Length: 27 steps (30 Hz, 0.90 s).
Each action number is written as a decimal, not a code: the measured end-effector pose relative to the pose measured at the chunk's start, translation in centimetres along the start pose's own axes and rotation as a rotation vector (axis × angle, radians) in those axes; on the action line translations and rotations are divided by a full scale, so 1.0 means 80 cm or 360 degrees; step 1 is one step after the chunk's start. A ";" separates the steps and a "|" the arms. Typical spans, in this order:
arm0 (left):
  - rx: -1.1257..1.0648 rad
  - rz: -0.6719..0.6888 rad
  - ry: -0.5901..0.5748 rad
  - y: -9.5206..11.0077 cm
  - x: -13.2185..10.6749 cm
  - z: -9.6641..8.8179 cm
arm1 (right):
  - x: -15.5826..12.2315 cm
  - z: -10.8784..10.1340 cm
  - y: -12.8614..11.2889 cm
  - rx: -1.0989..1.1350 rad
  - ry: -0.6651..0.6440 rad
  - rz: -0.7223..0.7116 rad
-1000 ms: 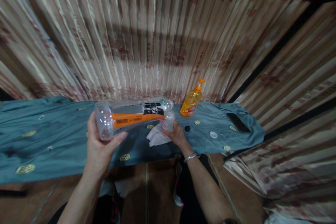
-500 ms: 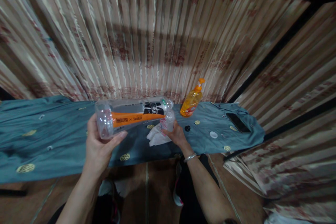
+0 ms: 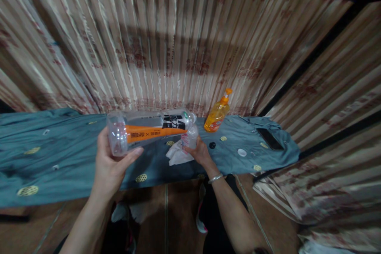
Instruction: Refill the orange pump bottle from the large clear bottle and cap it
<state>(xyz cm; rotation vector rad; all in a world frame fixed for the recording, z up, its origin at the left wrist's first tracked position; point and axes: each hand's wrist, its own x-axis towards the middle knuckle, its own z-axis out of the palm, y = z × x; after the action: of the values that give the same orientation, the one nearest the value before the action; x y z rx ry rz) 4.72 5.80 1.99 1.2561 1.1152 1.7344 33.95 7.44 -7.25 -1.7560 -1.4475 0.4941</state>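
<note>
My left hand (image 3: 114,158) is closed around the bottom end of a large clear plastic bottle (image 3: 151,131) with an orange and black label. This bottle lies nearly level in the air, its neck pointing right. My right hand (image 3: 199,151) grips a smaller clear plastic bottle (image 3: 193,137) upright, with a pink-marked label partly hidden by the fingers. The large bottle's mouth is right at the small one's top; whether they touch I cannot tell. A crumpled white tissue (image 3: 177,155) lies beside the small bottle, on the teal cloth (image 3: 74,158).
An orange pump bottle (image 3: 217,115) stands behind my right hand. A black cap (image 3: 212,145), a white disc-shaped lid (image 3: 242,152) and a dark phone (image 3: 270,139) lie to the right. Behind the table hangs a pleated curtain (image 3: 178,39); a black frame pole (image 3: 312,59) slants at right.
My left hand and the bottom end of the large bottle have shifted very slightly left. The small bottle and my right hand stay in place.
</note>
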 end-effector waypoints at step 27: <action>0.0063 0.0044 0.0119 0.022 -0.009 0.015 | 0.002 -0.004 -0.005 0.0063 -0.0009 0.0030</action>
<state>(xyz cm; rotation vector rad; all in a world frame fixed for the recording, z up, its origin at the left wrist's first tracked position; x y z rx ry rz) 5.97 4.74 3.54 1.2447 1.1860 1.8009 33.99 7.50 -6.74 -1.7398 -1.4171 0.5342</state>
